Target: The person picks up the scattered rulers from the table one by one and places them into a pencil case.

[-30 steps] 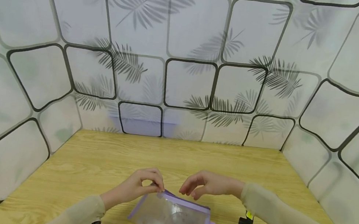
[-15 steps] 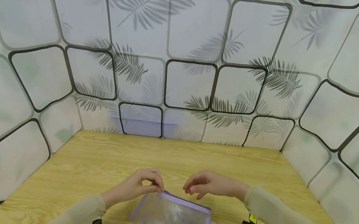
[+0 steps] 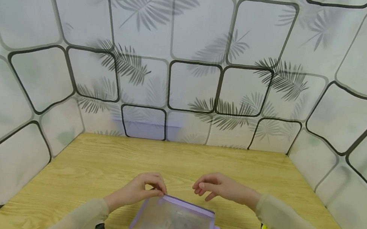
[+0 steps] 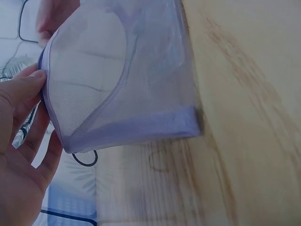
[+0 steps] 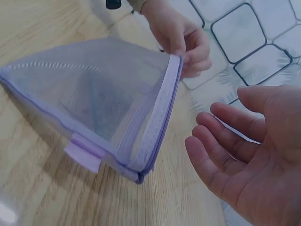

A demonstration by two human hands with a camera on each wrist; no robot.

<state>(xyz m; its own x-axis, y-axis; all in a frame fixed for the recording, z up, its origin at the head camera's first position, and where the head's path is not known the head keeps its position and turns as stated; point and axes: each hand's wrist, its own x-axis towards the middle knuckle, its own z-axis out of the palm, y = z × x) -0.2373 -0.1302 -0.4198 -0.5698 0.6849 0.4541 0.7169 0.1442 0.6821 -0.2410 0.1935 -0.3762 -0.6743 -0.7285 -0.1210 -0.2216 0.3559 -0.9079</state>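
A translucent mesh zip pouch (image 3: 175, 219) with lilac trim stands tilted on the table near its front. My left hand (image 3: 140, 191) pinches the top zip edge at its left corner between thumb and fingers. In the left wrist view, the thumb of that hand (image 4: 21, 127) presses on the lilac edge. To the right, above the pouch's zip edge, my right hand (image 3: 221, 186) hovers with relaxed fingers. The right wrist view shows this hand (image 5: 254, 155) holding nothing, apart from the pouch. Something unclear shows faintly inside the mesh.
The wooden table (image 3: 131, 154) reaches back to a patterned curtain (image 3: 193, 85), which also encloses both sides. A lilac side tab (image 5: 84, 153) sticks out from the pouch. Black wrist cameras hang under both sleeves, one below the right sleeve (image 3: 293, 225).
My right hand has drawn away from the pouch, to the right and slightly up. The left hand keeps its pinch with almost no movement, and the pouch has barely shifted.
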